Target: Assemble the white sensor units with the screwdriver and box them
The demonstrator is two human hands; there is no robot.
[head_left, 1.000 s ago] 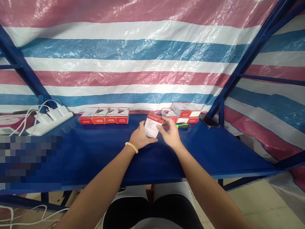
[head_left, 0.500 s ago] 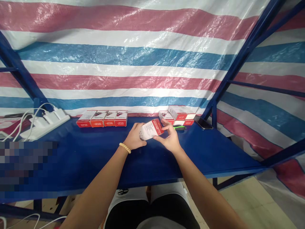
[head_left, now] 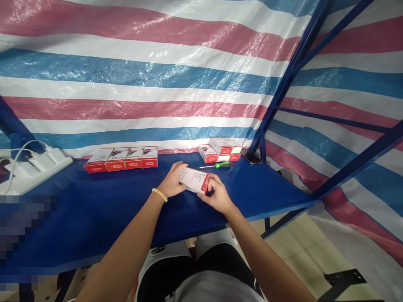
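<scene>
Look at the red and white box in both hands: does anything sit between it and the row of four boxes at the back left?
Nothing visible does. The box, held by left hand and right hand, faces bare blue table towards the row.

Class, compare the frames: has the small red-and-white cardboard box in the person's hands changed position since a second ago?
Yes. The red-and-white cardboard box has tipped from upright to nearly flat and come nearer, away from the stack of boxes by the tarp.

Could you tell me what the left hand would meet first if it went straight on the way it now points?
Beyond the box it holds, the left hand likely meets the green screwdriver; depth is unclear.
</scene>
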